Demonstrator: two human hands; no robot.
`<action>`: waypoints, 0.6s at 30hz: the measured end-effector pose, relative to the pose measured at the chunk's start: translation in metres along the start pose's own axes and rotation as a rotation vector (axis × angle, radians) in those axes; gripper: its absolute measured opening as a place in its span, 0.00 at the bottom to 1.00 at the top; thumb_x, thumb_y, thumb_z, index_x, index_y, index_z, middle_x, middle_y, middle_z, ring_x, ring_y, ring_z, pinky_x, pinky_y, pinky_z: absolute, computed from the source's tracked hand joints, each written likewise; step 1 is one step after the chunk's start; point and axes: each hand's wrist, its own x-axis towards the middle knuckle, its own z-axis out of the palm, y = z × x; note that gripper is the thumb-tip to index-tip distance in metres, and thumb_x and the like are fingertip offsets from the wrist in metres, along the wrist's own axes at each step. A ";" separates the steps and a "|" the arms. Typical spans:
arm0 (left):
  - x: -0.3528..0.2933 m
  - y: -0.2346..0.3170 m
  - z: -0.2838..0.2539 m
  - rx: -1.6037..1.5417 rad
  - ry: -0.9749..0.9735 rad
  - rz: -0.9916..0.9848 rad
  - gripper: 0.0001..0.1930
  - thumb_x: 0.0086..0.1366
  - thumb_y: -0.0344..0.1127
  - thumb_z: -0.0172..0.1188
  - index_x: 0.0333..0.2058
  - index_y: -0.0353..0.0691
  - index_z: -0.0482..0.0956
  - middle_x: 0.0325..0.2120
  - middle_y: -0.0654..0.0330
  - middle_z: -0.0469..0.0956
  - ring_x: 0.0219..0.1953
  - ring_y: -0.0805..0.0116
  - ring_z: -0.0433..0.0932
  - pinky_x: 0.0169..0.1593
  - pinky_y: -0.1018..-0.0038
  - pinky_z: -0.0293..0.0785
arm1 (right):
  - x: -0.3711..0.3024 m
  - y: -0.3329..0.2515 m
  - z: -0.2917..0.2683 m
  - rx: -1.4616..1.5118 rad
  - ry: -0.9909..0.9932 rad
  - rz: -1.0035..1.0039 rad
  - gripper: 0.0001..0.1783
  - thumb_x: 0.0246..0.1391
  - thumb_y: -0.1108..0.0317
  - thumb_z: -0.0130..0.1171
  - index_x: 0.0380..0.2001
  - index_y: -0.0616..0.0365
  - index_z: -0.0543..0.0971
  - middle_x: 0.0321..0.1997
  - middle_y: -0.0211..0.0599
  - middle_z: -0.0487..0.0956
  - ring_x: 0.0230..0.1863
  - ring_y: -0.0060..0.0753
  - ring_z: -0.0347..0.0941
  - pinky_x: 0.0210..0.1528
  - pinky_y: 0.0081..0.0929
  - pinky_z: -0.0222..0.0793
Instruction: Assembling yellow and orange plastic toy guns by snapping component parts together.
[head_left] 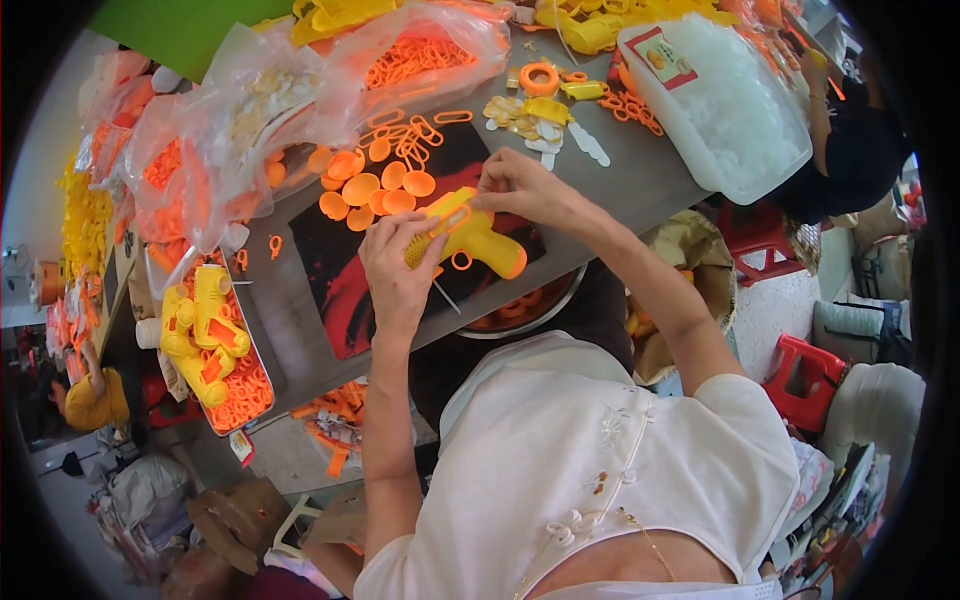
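A yellow toy gun (480,238) with orange trim and an orange trigger ring is held over the dark red-and-black mat (345,300), its grip toward me. My left hand (393,262) is wrapped round its ribbed end. My right hand (530,188) has thumb and fingers pinched together at the top of the gun's other end; anything small between them is hidden. Just beyond my left hand lie several orange round cups (362,190). Orange oblong loops (405,135) are heaped behind the cups.
A tray (258,345) of orange parts and yellow toy guns stands at the left. Plastic bags of orange pieces (425,65) line the back. A white tub (725,110) of clear pieces sits at the right, near another person (850,140). A round basin (530,315) is under the table edge (590,245).
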 end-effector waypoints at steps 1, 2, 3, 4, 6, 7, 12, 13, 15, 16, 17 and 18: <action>-0.001 0.002 -0.001 0.052 0.002 0.005 0.12 0.53 0.28 0.68 0.37 0.39 0.82 0.37 0.60 0.77 0.43 0.62 0.74 0.48 0.68 0.68 | 0.002 0.000 -0.001 -0.045 -0.010 -0.015 0.16 0.48 0.57 0.67 0.30 0.59 0.78 0.41 0.36 0.69 0.40 0.31 0.68 0.43 0.25 0.64; -0.001 0.003 0.000 0.103 0.003 0.011 0.12 0.53 0.28 0.68 0.37 0.39 0.82 0.38 0.60 0.77 0.44 0.62 0.73 0.48 0.69 0.68 | 0.002 -0.001 -0.002 -0.090 -0.020 -0.030 0.17 0.47 0.56 0.67 0.32 0.57 0.79 0.42 0.38 0.68 0.42 0.37 0.70 0.43 0.28 0.66; -0.003 0.003 0.003 0.101 0.003 0.010 0.12 0.53 0.28 0.68 0.37 0.39 0.82 0.38 0.60 0.77 0.44 0.62 0.73 0.48 0.69 0.68 | 0.000 -0.004 -0.001 -0.091 -0.020 -0.028 0.17 0.47 0.56 0.67 0.32 0.57 0.79 0.42 0.38 0.68 0.42 0.37 0.70 0.43 0.28 0.66; -0.006 0.001 0.006 0.057 0.037 -0.022 0.12 0.53 0.28 0.68 0.38 0.39 0.82 0.39 0.60 0.76 0.44 0.62 0.73 0.49 0.69 0.68 | -0.004 -0.008 0.000 -0.166 0.051 -0.139 0.14 0.48 0.59 0.66 0.33 0.56 0.79 0.44 0.39 0.68 0.43 0.38 0.69 0.45 0.29 0.66; -0.009 -0.003 0.009 0.015 0.074 -0.056 0.12 0.53 0.28 0.68 0.38 0.39 0.83 0.40 0.60 0.76 0.45 0.62 0.72 0.49 0.69 0.68 | -0.005 -0.010 0.000 -0.240 0.119 -0.252 0.12 0.49 0.62 0.65 0.35 0.55 0.79 0.46 0.39 0.68 0.45 0.39 0.69 0.47 0.31 0.66; -0.010 -0.003 0.011 -0.012 0.081 -0.063 0.12 0.53 0.29 0.68 0.38 0.40 0.83 0.39 0.60 0.76 0.45 0.61 0.72 0.50 0.68 0.68 | -0.007 -0.009 -0.003 -0.312 0.093 -0.435 0.11 0.50 0.66 0.64 0.37 0.56 0.78 0.48 0.40 0.68 0.47 0.38 0.68 0.49 0.31 0.66; -0.010 0.000 0.008 -0.045 0.092 -0.086 0.12 0.53 0.30 0.69 0.38 0.41 0.83 0.39 0.61 0.76 0.43 0.60 0.71 0.49 0.67 0.68 | -0.011 -0.013 0.002 -0.663 -0.016 -0.735 0.14 0.52 0.74 0.60 0.43 0.53 0.80 0.58 0.42 0.67 0.55 0.42 0.66 0.55 0.34 0.64; -0.009 0.002 0.009 -0.038 0.092 -0.081 0.12 0.53 0.30 0.69 0.38 0.41 0.83 0.39 0.61 0.76 0.42 0.60 0.71 0.49 0.67 0.68 | -0.011 -0.009 0.009 -0.633 -0.021 -0.776 0.14 0.54 0.72 0.59 0.45 0.52 0.79 0.59 0.41 0.66 0.56 0.41 0.66 0.56 0.34 0.64; -0.007 -0.001 0.013 -0.052 0.079 -0.074 0.12 0.53 0.31 0.69 0.38 0.41 0.83 0.38 0.61 0.76 0.42 0.61 0.70 0.49 0.67 0.68 | -0.007 0.005 0.018 -0.614 -0.022 -0.796 0.15 0.55 0.69 0.59 0.47 0.50 0.79 0.61 0.40 0.65 0.57 0.41 0.65 0.56 0.34 0.63; -0.010 -0.001 0.012 -0.033 0.079 -0.082 0.12 0.54 0.30 0.68 0.39 0.40 0.83 0.39 0.61 0.76 0.43 0.62 0.71 0.49 0.68 0.68 | -0.003 0.008 0.020 -0.301 -0.028 -0.661 0.16 0.57 0.69 0.58 0.49 0.52 0.78 0.60 0.39 0.67 0.57 0.38 0.66 0.57 0.33 0.63; -0.010 -0.001 0.012 -0.016 0.078 -0.090 0.12 0.55 0.30 0.68 0.40 0.40 0.83 0.39 0.61 0.77 0.43 0.63 0.71 0.49 0.70 0.68 | 0.000 0.009 0.021 0.008 -0.032 -0.516 0.16 0.58 0.69 0.57 0.51 0.53 0.77 0.60 0.38 0.69 0.57 0.35 0.66 0.57 0.32 0.63; -0.009 -0.001 0.012 -0.017 0.080 -0.089 0.12 0.55 0.30 0.68 0.40 0.40 0.83 0.39 0.61 0.77 0.43 0.63 0.71 0.49 0.70 0.68 | 0.002 0.010 0.017 0.006 -0.032 -0.517 0.16 0.58 0.69 0.57 0.51 0.53 0.77 0.60 0.38 0.69 0.57 0.35 0.66 0.57 0.32 0.63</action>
